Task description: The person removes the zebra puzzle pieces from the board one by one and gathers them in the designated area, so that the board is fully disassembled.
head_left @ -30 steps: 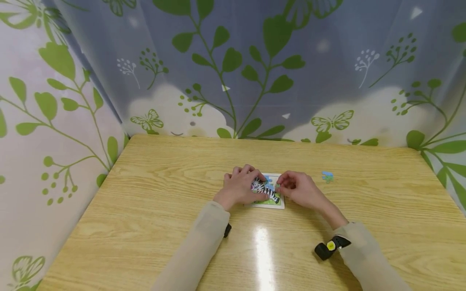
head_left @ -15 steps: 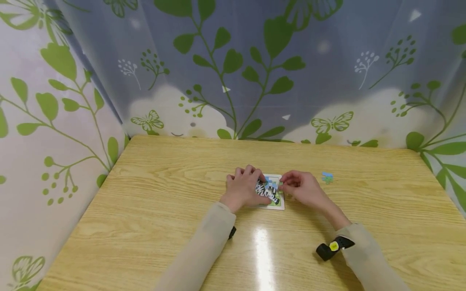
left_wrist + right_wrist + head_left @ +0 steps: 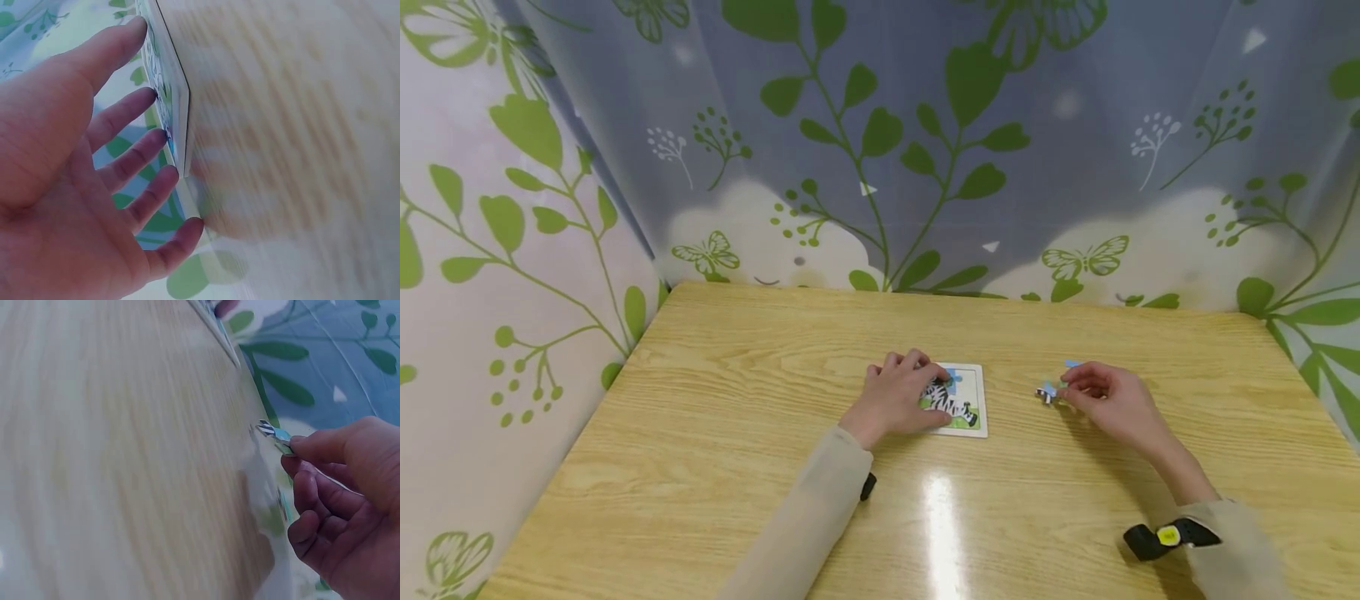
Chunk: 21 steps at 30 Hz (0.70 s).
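A small zebra jigsaw puzzle in a white-bordered tray (image 3: 982, 408) lies on the wooden table. My left hand (image 3: 898, 396) rests on its left part with fingers spread, covering that side. In the left wrist view, the thumb and several fingertips touch the puzzle's face (image 3: 156, 69). To the right of the tray, my right hand (image 3: 1116, 408) pinches a puzzle piece (image 3: 1045, 393) between thumb and forefinger. The right wrist view shows this piece (image 3: 275, 433) in blue, green and black-and-white stripes, held just above the table. The tray's upper right shows bare white backing.
Loose blue puzzle piece (image 3: 1071, 363) lies just behind my right hand, mostly hidden by it. A patterned curtain (image 3: 925, 208) borders the table's back edge, and another patterned cloth (image 3: 520, 250) stands along the left side. The wooden tabletop (image 3: 737, 367) extends around the tray.
My right hand has moved from the tray's right edge to the right, carrying the puzzle piece out of the puzzle. My left hand has stayed on the puzzle, shifting only slightly.
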Available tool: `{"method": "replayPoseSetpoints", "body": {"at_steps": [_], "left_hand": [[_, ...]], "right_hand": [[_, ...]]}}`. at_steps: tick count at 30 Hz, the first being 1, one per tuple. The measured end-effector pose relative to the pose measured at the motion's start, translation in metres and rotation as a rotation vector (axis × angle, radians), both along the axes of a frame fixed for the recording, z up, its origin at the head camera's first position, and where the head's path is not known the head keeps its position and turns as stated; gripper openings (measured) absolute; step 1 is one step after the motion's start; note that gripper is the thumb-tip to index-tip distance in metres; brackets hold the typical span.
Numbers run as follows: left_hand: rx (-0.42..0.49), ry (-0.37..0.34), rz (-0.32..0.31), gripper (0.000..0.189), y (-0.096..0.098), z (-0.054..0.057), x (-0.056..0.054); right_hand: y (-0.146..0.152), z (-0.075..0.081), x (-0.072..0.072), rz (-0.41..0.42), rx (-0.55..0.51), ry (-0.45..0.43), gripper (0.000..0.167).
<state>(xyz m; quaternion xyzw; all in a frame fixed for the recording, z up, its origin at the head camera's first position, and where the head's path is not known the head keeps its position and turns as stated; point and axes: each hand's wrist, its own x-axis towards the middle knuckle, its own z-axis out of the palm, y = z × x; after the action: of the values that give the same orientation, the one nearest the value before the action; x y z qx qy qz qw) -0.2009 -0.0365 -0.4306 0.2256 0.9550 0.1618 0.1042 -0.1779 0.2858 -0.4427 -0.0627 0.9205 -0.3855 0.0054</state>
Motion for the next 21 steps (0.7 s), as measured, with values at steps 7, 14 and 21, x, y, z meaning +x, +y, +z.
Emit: {"method": "replayPoseSetpoints", "body": {"at_steps": [7,14,21], "left_hand": [[0.044,0.009,0.010,0.049,-0.003,0.000,0.000],[0.083,-0.032,-0.018,0.051,-0.013,-0.002,-0.001],[0.079,-0.041,-0.012,0.050,-0.021,-0.004,-0.003]], "right_hand": [[0.024,-0.004,0.006,-0.022,0.073,0.043,0.023],[0.032,-0.006,0.004,-0.017,0.146,0.071,0.020],[0.031,-0.006,0.000,-0.009,0.174,0.016,0.024]]}}
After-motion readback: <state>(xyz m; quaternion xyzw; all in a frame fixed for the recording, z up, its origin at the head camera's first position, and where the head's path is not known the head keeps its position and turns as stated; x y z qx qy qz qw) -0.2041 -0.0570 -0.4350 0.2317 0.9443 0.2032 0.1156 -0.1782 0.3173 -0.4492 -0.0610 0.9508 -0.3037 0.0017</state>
